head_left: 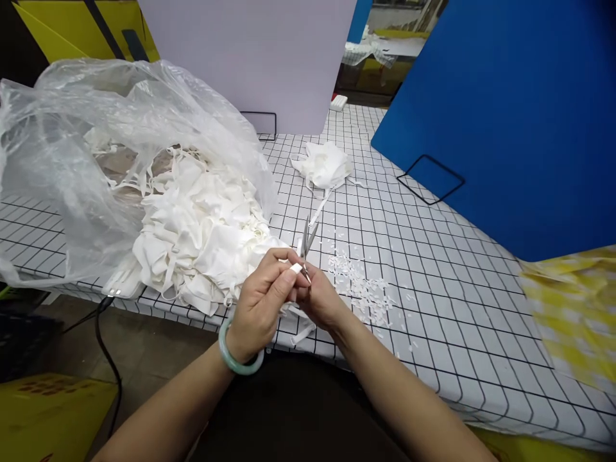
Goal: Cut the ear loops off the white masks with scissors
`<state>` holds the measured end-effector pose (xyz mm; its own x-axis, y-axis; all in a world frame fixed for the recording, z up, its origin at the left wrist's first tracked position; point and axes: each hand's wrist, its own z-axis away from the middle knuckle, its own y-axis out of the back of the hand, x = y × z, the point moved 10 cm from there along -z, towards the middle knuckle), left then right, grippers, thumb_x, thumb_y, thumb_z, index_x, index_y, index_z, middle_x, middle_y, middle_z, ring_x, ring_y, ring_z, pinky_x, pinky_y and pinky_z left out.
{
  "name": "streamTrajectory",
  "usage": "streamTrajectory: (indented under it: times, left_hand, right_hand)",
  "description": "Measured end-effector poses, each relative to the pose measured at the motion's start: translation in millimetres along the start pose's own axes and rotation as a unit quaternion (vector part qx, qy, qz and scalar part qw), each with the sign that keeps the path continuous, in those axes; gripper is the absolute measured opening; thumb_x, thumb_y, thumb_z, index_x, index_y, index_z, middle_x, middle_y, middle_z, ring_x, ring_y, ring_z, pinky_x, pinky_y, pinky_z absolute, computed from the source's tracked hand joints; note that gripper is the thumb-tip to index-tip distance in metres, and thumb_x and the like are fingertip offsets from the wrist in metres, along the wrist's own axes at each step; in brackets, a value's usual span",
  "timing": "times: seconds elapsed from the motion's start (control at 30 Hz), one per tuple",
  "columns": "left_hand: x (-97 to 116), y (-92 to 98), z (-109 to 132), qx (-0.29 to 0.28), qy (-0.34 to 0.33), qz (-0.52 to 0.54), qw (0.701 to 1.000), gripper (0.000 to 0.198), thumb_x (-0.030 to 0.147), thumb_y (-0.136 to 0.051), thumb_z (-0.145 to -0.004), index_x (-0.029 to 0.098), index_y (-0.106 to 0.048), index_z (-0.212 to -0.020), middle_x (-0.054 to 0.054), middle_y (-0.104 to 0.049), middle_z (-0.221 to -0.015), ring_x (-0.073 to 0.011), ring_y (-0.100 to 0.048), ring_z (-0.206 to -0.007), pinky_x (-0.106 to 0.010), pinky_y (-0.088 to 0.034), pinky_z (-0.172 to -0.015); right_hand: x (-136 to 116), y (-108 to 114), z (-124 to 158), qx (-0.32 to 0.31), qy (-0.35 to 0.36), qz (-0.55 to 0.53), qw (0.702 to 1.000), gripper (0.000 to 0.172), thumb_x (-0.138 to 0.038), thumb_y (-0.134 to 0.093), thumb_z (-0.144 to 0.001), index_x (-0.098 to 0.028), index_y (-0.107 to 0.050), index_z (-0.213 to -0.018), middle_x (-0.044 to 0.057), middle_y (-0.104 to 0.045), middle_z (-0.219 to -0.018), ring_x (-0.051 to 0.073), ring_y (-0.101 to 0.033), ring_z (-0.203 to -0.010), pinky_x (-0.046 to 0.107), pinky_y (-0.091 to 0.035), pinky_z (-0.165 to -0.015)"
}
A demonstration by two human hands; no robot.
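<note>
My left hand point(264, 301), with a pale green bangle at the wrist, is closed in a pinch on the end of a white fabric strap point(296, 267). Close against it, my right hand point(321, 300) is closed around small metal scissors point(308, 242), whose blades point away from me and stand apart. Fingers partly hide the scissors' handles. Just left of my hands lies a big heap of white strapped fabric pieces point(206, 224). Many tiny white clippings point(363, 289) are scattered on the table to the right. Farther back sits a smaller white fabric pile point(323, 164).
A clear plastic bag point(52, 173) spreads around the heap. A white power strip point(126, 277) lies at the table's point(462, 314) front edge. Behind stand a pale lilac panel point(255, 58) and a blue panel point(500, 115). Yellow checked cloth point(572, 314) lies at right.
</note>
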<state>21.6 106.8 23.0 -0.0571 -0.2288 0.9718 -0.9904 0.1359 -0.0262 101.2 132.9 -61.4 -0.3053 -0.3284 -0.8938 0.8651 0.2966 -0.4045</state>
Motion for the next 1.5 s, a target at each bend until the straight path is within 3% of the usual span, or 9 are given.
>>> streamTrajectory:
  times: [0.1,0.2,0.3,0.4,0.83,1.27,1.5]
  left_hand:
    - [-3,-1.0,5,0.028,-0.038,-0.058,0.997,0.032,0.032,-0.045,-0.103,0.019,-0.068,-0.085,-0.010,-0.057,-0.097,-0.0255,-0.054,-0.111,-0.034,-0.052,-0.078]
    - [-4,-7.0,9,0.023,-0.070,-0.108,0.991,0.030,0.026,-0.043,-0.104,0.018,-0.067,-0.088,-0.010,-0.054,-0.107,-0.0238,-0.053,-0.111,-0.036,-0.050,-0.088]
    - [-6,-19.0,11,-0.004,-0.090,-0.129,0.987,0.028,0.020,-0.041,-0.103,0.018,-0.065,-0.088,-0.009,-0.054,-0.102,-0.0235,-0.053,-0.111,-0.037,-0.049,-0.090]
    - [-4,-31.5,12,-0.030,-0.119,-0.139,0.983,0.027,0.015,-0.039,-0.102,0.019,-0.062,-0.088,-0.007,-0.054,-0.089,-0.0232,-0.049,-0.112,-0.036,-0.047,-0.093]
    - [-9,-47.2,16,-0.073,-0.127,-0.157,0.977,0.027,0.015,-0.036,-0.102,0.020,-0.054,-0.083,-0.006,-0.052,-0.083,-0.0232,-0.046,-0.109,-0.037,-0.044,-0.093]
    - [-5,-52.6,17,-0.072,-0.157,-0.171,0.970,0.024,0.012,-0.038,-0.101,0.019,-0.056,-0.088,-0.007,-0.053,-0.085,-0.0239,-0.047,-0.108,-0.039,-0.046,-0.090]
    - [-7,-56.5,17,-0.083,-0.154,-0.183,0.967,0.026,0.012,-0.037,-0.101,0.020,-0.052,-0.082,-0.006,-0.050,-0.082,-0.0239,-0.048,-0.108,-0.038,-0.046,-0.088]
  right_hand:
    - [-24,25,27,0.052,0.049,0.183,0.981,0.039,-0.054,-0.077,-0.076,-0.022,-0.058,-0.088,-0.001,-0.057,-0.082,0.016,-0.054,-0.077,0.031,-0.045,-0.073]
    - [-45,41,57,0.063,0.072,0.380,0.920,0.040,-0.062,-0.067,-0.082,-0.022,-0.063,-0.087,0.004,-0.061,-0.090,0.023,-0.056,-0.088,0.038,-0.045,-0.082]
    - [-49,48,79,0.069,0.063,0.506,0.858,0.048,-0.069,-0.068,-0.077,-0.021,-0.061,-0.076,0.005,-0.060,-0.081,0.023,-0.055,-0.080,0.039,-0.045,-0.076]
    - [-49,46,90,0.066,0.072,0.549,0.830,0.052,-0.070,-0.067,-0.078,-0.022,-0.053,-0.066,0.002,-0.058,-0.068,0.019,-0.053,-0.068,0.036,-0.043,-0.070]
    - [-54,43,93,0.052,0.115,0.534,0.836,0.051,-0.063,-0.067,-0.082,-0.021,-0.048,-0.060,-0.002,-0.056,-0.056,0.014,-0.051,-0.058,0.032,-0.040,-0.068]
    - [-55,43,91,0.068,0.116,0.521,0.843,0.051,-0.060,-0.069,-0.082,-0.021,-0.047,-0.058,-0.002,-0.054,-0.054,0.013,-0.050,-0.055,0.030,-0.040,-0.066]
    - [-49,47,91,0.070,0.102,0.494,0.861,0.054,-0.062,-0.067,-0.083,-0.020,-0.046,-0.057,-0.003,-0.050,-0.051,0.011,-0.045,-0.051,0.026,-0.038,-0.059]
